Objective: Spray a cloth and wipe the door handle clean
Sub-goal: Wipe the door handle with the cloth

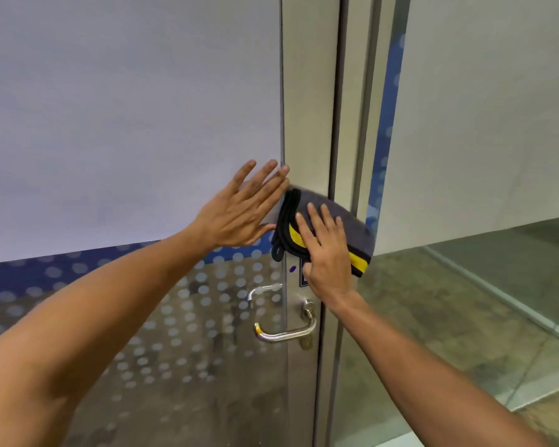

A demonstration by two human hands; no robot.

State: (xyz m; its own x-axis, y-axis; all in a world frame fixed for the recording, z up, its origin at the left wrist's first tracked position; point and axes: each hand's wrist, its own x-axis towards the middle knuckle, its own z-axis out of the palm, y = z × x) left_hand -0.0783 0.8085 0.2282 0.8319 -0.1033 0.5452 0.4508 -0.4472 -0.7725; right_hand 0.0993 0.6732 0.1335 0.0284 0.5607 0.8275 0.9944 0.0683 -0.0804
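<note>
Right hand (328, 253) presses flat fingers (317, 221) on the folded cloth (352, 227) above the door handle (284, 333); left hand (239, 211) open.

My right hand (328, 253) presses a folded grey cloth (333, 217) with yellow stripe and black edging flat against the metal door frame (307, 124), fingers straight. My left hand (242, 209) lies open against the glass door (126, 108), just left of the cloth. Below my hands, the curved chrome door handle (284, 330) sticks out from the frame, untouched.
</note>
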